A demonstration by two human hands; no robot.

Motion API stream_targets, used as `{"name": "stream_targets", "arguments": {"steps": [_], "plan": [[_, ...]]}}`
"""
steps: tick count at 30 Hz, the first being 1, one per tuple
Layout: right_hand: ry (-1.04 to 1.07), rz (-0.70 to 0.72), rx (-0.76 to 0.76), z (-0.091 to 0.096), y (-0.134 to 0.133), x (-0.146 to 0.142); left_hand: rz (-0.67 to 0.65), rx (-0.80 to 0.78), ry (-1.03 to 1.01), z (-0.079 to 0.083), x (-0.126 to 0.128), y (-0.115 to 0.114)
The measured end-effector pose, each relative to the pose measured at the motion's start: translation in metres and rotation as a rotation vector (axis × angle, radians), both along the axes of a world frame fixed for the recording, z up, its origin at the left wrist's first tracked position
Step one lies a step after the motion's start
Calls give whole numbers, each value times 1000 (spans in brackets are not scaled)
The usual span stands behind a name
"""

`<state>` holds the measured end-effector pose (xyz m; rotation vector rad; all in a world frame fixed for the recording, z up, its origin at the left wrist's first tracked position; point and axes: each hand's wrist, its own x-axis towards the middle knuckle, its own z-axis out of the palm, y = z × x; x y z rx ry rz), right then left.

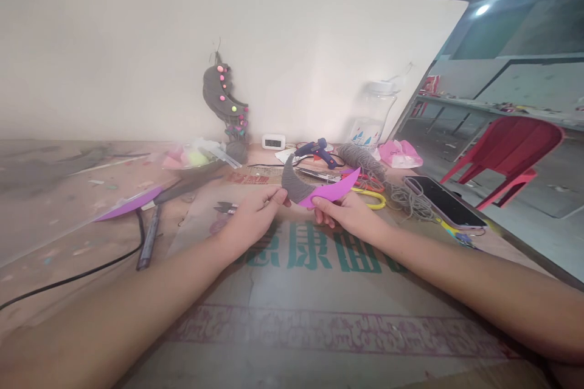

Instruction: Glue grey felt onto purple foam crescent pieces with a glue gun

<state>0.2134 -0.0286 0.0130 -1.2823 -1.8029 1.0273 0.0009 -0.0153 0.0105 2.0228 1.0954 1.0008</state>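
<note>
Between my two hands is a crescent moon cutout (335, 189), its right part bare purple and its left part wrapped in grey yarn (294, 181). My left hand (262, 209) pinches the lower left edge at the wrapped part. With thumb on top and fingers beneath, my right hand (340, 209) grips the purple part. The crescent is held up above a printed cardboard sheet (292, 292). Behind it a loose skein of grey yarn (362, 161) trails to the right; whether its strand runs to the crescent I cannot tell.
A glue gun (314, 151), yellow-handled scissors (371, 197), a phone (444, 200) and a small clock (274, 141) lie around. Pliers (225, 208) sit left of my hands. A finished moon ornament (219, 94) hangs on the wall, near a clear bottle (371, 112). Another purple crescent (130, 203) lies left.
</note>
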Motion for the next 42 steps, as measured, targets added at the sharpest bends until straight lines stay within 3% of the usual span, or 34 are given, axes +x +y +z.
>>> {"name": "stream_targets", "arguments": {"steps": [17, 24, 32, 42], "plan": [[3, 6, 16, 0, -1, -1, -12, -36, 31, 4, 1, -4], [-20, 27, 27, 0, 0, -1, -43, -159, -13, -2, 1, -2], [3, -3, -9, 1, -2, -2, -27, -50, 22, 4, 1, -3], [-8, -11, -1, -1, -1, -1, 19, -71, -77, -1, -1, 2]]}}
